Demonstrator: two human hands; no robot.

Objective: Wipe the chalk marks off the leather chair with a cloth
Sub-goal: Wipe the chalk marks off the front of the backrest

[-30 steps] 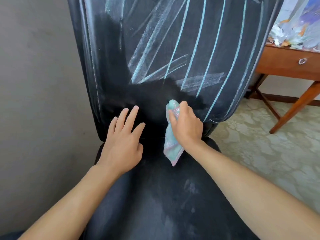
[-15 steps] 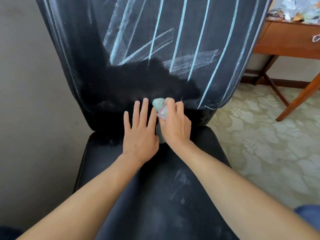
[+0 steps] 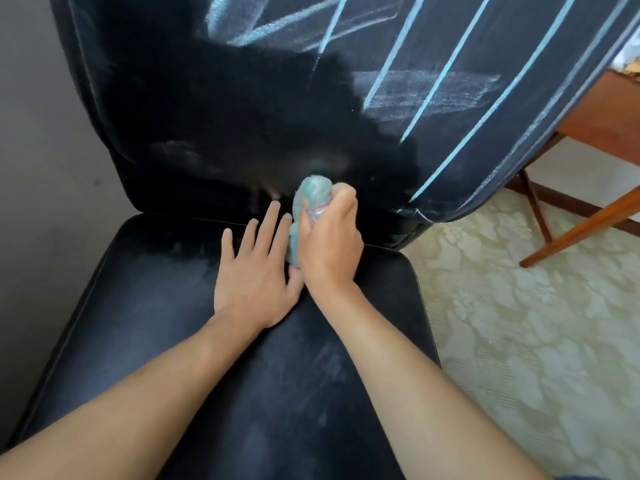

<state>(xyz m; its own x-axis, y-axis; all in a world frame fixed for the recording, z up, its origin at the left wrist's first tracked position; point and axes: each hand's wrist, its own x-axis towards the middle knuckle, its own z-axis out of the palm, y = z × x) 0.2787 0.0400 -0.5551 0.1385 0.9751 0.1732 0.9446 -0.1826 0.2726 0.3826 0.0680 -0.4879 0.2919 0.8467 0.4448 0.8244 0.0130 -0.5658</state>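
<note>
Right hand grips balled cloth at frame center against chair back; left hand flat, fingers spread, on seat.

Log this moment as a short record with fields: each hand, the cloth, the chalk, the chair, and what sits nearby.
left hand: flat on the seat, fingers spread and straight, holding nothing
right hand: grips the bunched cloth
cloth: pale teal, pressed at the base of the backrest
chalk marks: blue-white lines and smears on the upper and right backrest; lower left part wiped dark
chair: black leather; faint chalky haze on the seat
wooden table: at right, behind the chair
floor: pale floral pattern
</note>
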